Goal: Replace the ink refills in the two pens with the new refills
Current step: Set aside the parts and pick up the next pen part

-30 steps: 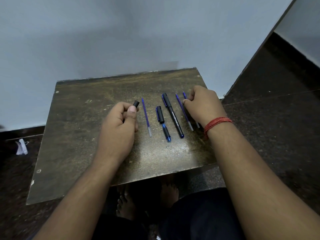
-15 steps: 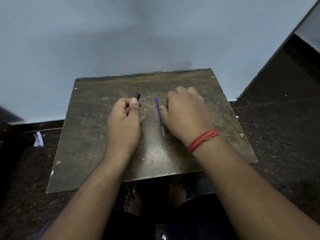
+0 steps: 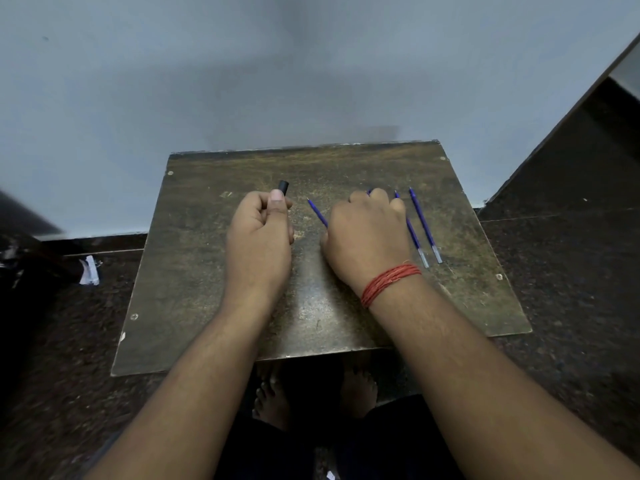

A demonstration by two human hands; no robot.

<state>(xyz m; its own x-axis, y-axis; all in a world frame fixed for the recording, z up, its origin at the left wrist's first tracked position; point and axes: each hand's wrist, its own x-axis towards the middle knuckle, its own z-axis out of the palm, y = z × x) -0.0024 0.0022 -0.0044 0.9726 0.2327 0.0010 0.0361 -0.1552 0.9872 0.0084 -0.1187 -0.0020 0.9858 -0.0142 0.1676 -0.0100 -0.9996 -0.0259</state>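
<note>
My left hand (image 3: 258,237) is fisted around a black pen barrel (image 3: 283,186), whose open end pokes out above my thumb. My right hand (image 3: 365,237) lies palm down in the middle of the board, fingers curled. A blue refill (image 3: 317,212) slants up and to the left from under its thumb, so the hand appears closed on it. Two more blue refills (image 3: 425,225) with grey tips lie side by side just right of that hand. A small blue tip (image 3: 369,192) shows above my knuckles. The other pen parts are hidden under my right hand.
The worn brown board (image 3: 207,271) sits against a pale wall (image 3: 242,81), low above a dark speckled floor (image 3: 571,289). A scrap of white paper (image 3: 89,270) lies on the floor at the left. My bare feet (image 3: 273,403) show below the board's near edge.
My right hand has moved left from the two right-hand refills to the refill beside my left hand, which now lies slanted. My left hand keeps the black barrel.
</note>
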